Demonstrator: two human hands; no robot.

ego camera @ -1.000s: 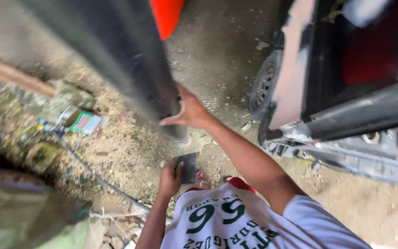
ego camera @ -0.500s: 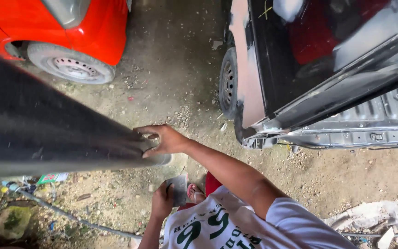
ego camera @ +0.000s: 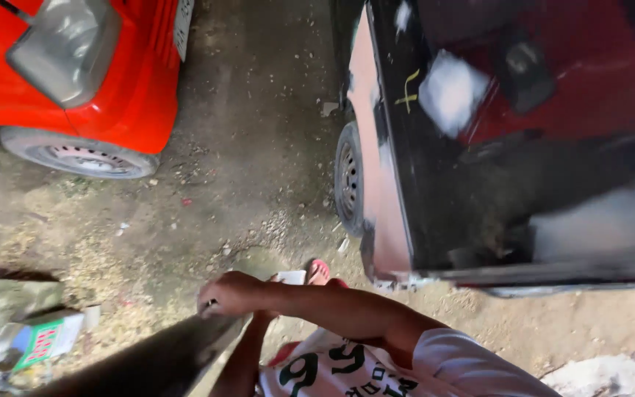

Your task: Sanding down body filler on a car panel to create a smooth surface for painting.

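A long, dark panel (ego camera: 148, 360), dull and dusty along its face, is seen slanting up from the lower left edge, its upper end gripped over the dirt ground; a small pale pad (ego camera: 290, 277) is seen just beyond it.

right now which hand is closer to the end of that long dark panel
The right hand: it grips the top end of the long dark panel. The left hand sits just behind it, mostly hidden by the right forearm, near a small pale flat object.
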